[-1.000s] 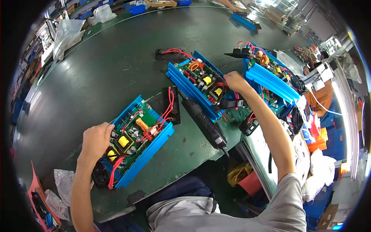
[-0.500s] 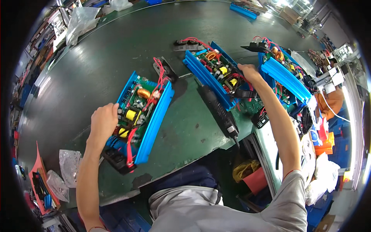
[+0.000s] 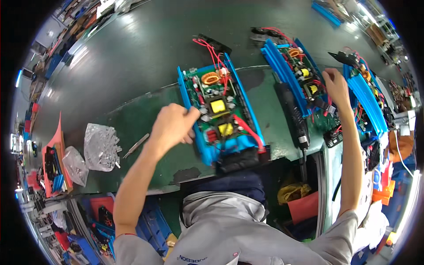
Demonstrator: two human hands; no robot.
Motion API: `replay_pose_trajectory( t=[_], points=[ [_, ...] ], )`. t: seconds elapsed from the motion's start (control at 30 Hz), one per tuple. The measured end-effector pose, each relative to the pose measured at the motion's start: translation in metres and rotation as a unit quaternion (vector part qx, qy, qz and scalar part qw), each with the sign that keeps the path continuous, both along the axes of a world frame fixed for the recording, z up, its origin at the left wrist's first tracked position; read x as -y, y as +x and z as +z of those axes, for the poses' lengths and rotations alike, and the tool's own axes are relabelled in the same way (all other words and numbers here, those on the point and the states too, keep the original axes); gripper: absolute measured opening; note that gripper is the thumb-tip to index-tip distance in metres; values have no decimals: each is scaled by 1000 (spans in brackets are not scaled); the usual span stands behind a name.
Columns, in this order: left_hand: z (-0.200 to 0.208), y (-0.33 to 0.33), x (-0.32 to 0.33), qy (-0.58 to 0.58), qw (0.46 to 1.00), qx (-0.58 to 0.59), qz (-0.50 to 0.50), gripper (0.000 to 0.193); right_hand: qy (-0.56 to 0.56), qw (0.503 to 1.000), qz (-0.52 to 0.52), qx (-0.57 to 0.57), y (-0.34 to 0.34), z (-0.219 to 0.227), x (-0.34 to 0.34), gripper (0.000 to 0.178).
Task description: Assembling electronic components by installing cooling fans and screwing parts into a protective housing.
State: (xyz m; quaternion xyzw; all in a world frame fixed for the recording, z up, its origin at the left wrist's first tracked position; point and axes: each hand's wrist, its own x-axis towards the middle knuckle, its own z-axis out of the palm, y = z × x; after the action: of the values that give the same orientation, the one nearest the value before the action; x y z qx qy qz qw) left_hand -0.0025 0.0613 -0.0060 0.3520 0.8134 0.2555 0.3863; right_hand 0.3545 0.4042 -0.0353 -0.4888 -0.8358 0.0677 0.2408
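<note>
Directly ahead of me lies a circuit board [image 3: 210, 97] in an open blue metal housing, with yellow transformers, a copper coil and red wires. My left hand [image 3: 173, 126] is at its left rail, thumb over the edge and fingers curled against the outer side. A second circuit board [image 3: 304, 72] in the same kind of blue housing lies to the right. At that housing's right rail, my right hand [image 3: 337, 88] is closed, its fingertips partly hidden. A black corded hand tool [image 3: 292, 112] lies along the second housing's left side.
Farther right is a third blue-housed board [image 3: 370, 104]. A thin metal tool [image 3: 136, 145] and a clear bag of small parts [image 3: 101, 148] lie on the left, beside a pink-orange bin [image 3: 55, 150]. Black end panels [image 3: 214, 44] on wires extend beyond the housings. The table's near edge is close to my body.
The near housing has turned counter-clockwise, its far end swinging left, with my left hand at its rail. My right hand stays by the second housing. The whole view has shifted.
</note>
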Motion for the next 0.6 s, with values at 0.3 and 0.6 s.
replay_pose_trajectory(
  t=[0.3, 0.6],
  points=[
    [12, -38, 34, 276, 887, -322, -184, 31, -125, 991, -25, -34, -40, 63, 271, 25],
    [-3, -73, 5, 367, 785, -388, -313, 46, -319, 917, 25, -240, -46, 34, 294, 74]
  ],
)
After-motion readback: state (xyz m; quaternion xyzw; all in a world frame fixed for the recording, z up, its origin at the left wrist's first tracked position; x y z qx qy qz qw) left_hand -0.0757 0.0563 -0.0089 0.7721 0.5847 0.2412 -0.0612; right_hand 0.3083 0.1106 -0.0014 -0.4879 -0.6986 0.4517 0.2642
